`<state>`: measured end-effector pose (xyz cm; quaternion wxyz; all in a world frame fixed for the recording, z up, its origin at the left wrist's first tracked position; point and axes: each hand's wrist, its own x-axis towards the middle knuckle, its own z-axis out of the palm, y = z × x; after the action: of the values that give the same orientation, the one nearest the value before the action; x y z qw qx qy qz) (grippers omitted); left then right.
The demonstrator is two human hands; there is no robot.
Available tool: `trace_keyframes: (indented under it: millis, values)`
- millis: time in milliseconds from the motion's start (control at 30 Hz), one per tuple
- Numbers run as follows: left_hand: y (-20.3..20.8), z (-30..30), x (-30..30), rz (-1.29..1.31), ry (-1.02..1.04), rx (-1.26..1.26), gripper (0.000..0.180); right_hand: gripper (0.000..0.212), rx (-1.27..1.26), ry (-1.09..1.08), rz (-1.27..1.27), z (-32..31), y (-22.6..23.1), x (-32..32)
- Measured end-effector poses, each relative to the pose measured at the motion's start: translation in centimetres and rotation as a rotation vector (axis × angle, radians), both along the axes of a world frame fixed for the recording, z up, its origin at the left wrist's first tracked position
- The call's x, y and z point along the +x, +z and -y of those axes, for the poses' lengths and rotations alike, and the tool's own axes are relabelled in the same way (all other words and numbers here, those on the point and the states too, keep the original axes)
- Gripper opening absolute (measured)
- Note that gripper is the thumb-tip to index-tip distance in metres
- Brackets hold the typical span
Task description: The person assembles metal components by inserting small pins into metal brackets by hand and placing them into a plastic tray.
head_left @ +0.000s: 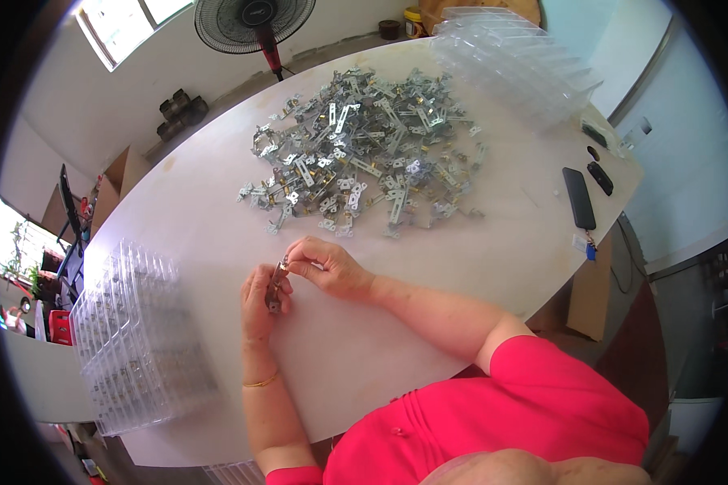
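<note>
Left hand (258, 305): closed around a metal bracket (274, 305)
Right hand (336, 272): fingertips pinching its upper end
Metal bracket: between both hands, over the counter (209, 234)
Metal pile (364, 149): on the counter, beyond the hands
Fan (255, 18): past the far edge

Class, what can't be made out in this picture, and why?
Held metal part, head view: partly covered by fingers.
Metal pile, head view: lower pieces buried under upper ones.
Left clear trays, head view: contents too small.
Fan, head view: top cut off by upper edge.
</note>
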<state>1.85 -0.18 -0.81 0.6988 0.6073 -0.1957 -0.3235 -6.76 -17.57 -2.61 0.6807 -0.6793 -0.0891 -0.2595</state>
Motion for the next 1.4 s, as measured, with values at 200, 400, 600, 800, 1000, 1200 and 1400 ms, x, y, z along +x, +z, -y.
trace_keyframes:
  millis: [200,400,600,800,1000,1200,1400]
  values:
    - [-0.4,-0.1,1.0,-0.173,-0.068,-0.185,0.052,0.009,0.333,0.067,-0.151,0.4,0.1,0.2]
    - [-0.2,0.0,0.3,0.085,-0.033,-0.332,0.043,0.016,0.632,0.096,-0.324,0.4,-0.2,0.6]
    - [-1.0,1.3,0.2,0.202,0.046,-0.222,0.035,0.015,0.77,0.175,-0.323,0.8,-0.4,0.4]
    - [-0.4,1.0,0.0,0.03,0.125,-0.283,0.027,0.014,0.449,0.018,-0.34,-0.5,-0.5,0.3]
    - [0.2,0.5,-0.3,0.011,0.199,-0.034,0.031,0.014,0.331,0.052,-0.367,-0.9,1.8,-0.8]
    - [0.3,1.1,-0.8,0.283,0.199,0.138,0.034,0.012,0.174,0.01,-0.336,-0.9,1.5,-0.9]
    - [0.4,1.6,-1.2,0.425,0.231,0.215,0.033,0.014,0.158,-0.021,-0.33,-0.9,1.4,-0.8]
